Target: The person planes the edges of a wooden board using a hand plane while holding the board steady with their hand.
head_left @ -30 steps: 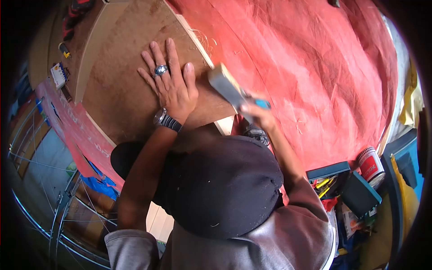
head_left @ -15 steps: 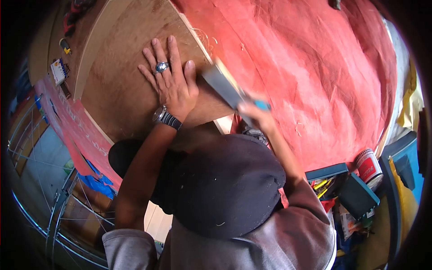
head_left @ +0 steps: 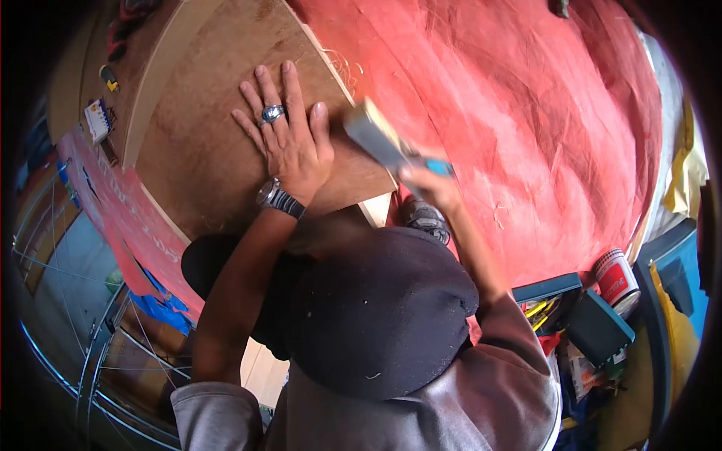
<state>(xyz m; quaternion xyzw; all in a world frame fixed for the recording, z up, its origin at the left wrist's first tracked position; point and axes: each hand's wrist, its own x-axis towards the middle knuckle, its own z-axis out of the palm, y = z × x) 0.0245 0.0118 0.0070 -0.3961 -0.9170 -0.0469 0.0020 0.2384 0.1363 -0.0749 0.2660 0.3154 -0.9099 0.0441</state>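
Observation:
My left hand [head_left: 289, 139] lies flat with fingers spread on a brown wooden panel [head_left: 203, 143], a ring on one finger and a watch at the wrist. At the panel's right edge, my right hand [head_left: 432, 188] is closed around a hand plane [head_left: 382, 143], blurred by motion. The plane has a grey flat face, a pale upper side and a teal part by the fingers. Pale curled shavings [head_left: 344, 68] lie along the upper right edge of the panel.
Red sheeting [head_left: 526, 135] spreads to the right of the panel. An open toolbox [head_left: 545, 289] and a red and white can [head_left: 617, 278] stand at lower right. On the left are a spoked wheel [head_left: 86, 376], a small box [head_left: 98, 120] and a yellow-black tool [head_left: 110, 78]. A dark cap [head_left: 376, 308] covers the lower middle.
The hand plane has tilted, showing more of its pale end, and its front sits slightly to the right of before. My left hand stays almost still on the panel.

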